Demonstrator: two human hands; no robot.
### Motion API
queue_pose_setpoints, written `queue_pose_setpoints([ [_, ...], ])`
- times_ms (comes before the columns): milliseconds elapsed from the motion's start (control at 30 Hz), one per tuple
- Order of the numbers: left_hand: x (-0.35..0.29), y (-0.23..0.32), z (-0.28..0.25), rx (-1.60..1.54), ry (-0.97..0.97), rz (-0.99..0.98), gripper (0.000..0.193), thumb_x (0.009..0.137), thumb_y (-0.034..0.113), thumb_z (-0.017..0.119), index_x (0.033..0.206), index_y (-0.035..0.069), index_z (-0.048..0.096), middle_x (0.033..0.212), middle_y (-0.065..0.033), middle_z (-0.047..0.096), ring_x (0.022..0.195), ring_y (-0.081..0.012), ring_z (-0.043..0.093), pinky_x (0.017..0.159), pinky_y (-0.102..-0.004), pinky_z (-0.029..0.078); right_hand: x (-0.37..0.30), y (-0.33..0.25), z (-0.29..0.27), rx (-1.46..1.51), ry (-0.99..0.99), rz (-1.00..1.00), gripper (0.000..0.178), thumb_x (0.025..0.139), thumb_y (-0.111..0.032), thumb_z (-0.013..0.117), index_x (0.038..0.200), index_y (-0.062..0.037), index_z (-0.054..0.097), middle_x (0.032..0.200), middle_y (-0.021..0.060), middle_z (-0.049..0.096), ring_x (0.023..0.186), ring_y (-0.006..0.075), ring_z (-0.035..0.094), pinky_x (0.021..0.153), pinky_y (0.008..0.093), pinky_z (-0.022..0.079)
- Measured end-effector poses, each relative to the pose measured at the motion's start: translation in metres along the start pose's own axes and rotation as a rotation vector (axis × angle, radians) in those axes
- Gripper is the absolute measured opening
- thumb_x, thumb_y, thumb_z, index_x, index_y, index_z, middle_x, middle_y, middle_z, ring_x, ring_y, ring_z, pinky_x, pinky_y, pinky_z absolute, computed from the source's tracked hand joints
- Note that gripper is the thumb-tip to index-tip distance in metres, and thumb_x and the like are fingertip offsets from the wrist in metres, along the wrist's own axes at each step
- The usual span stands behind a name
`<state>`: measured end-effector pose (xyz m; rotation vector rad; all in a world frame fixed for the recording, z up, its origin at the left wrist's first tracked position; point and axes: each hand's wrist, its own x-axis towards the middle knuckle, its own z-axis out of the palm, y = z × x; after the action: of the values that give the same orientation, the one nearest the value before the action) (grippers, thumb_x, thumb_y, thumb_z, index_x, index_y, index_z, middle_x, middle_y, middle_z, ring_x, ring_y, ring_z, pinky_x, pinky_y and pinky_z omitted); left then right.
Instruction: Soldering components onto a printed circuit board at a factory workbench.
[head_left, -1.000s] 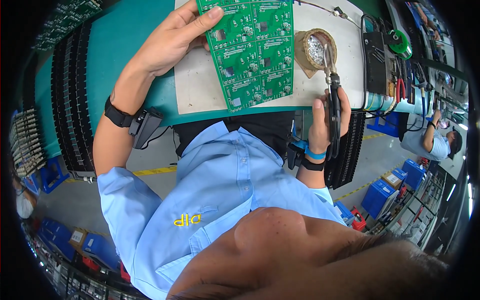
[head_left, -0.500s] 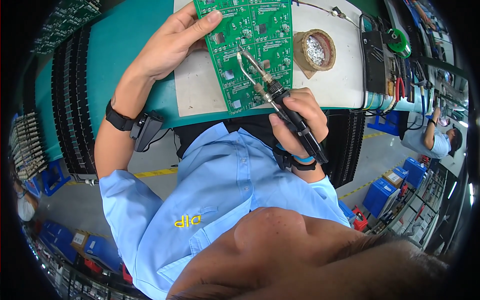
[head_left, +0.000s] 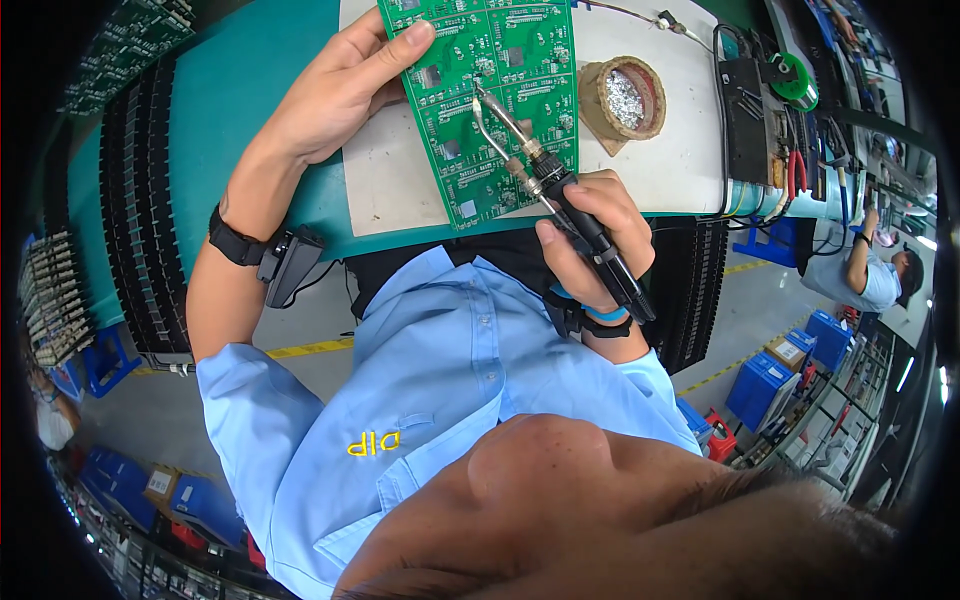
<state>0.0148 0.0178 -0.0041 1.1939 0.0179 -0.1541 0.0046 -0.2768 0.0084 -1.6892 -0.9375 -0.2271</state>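
A green circuit board panel (head_left: 500, 75), set with many small parts, is held at its left edge by my left hand (head_left: 345, 90). The thumb lies on the face of the panel and the fingers go behind it. My right hand (head_left: 605, 240) is wrapped round the black handle of a soldering iron (head_left: 590, 230), which has a thin bent metal tube beside its shaft. Its tip is at the upper middle of the panel, among small parts; whether it touches one I cannot tell.
A round tan pot of silvery solder bits (head_left: 625, 98) stands right of the panel on a white sheet (head_left: 680, 150). Further right are a green solder wire spool (head_left: 797, 82) and red-handled pliers (head_left: 797, 173). Black slotted racks (head_left: 150, 200) lie left. A co-worker (head_left: 865, 265) is at far right.
The panel, my left hand and the iron have shifted slightly to the left in the picture. Both grips are the same, and the tip stays at the panel's upper middle.
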Motion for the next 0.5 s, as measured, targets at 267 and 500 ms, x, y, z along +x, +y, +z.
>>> queue_pose_setpoints([
  [267, -0.0019, 0.0000, -0.0007, -0.036, -0.034, 0.000, 0.044, 0.107, 0.029, 0.048, 0.147, 0.010, 0.041, 0.139, -0.0047, 0.055, 0.123, -0.0151, 0.056, 0.105, -0.0359, 0.048, 0.0022, -0.0032, -0.0038, 0.007, -0.027, -0.021, 0.043, 0.067, 0.006, 0.078, 0.108, 0.0036, 0.064, 0.089, 0.0162, 0.067, 0.077, 0.0271, 0.064, 0.070, 0.0360, 0.051],
  [500, -0.0015, -0.0021, -0.0046, -0.056, -0.046, 0.004, 0.044, 0.107, 0.029, 0.047, 0.147, 0.011, 0.041, 0.141, -0.0042, 0.054, 0.125, -0.0153, 0.056, 0.105, -0.0367, 0.048, -0.0033, -0.0016, -0.0065, -0.003, -0.016, -0.057, 0.046, 0.070, 0.004, 0.076, 0.113, 0.0012, 0.059, 0.090, 0.0171, 0.066, 0.077, 0.0252, 0.062, 0.068, 0.0361, 0.049],
])
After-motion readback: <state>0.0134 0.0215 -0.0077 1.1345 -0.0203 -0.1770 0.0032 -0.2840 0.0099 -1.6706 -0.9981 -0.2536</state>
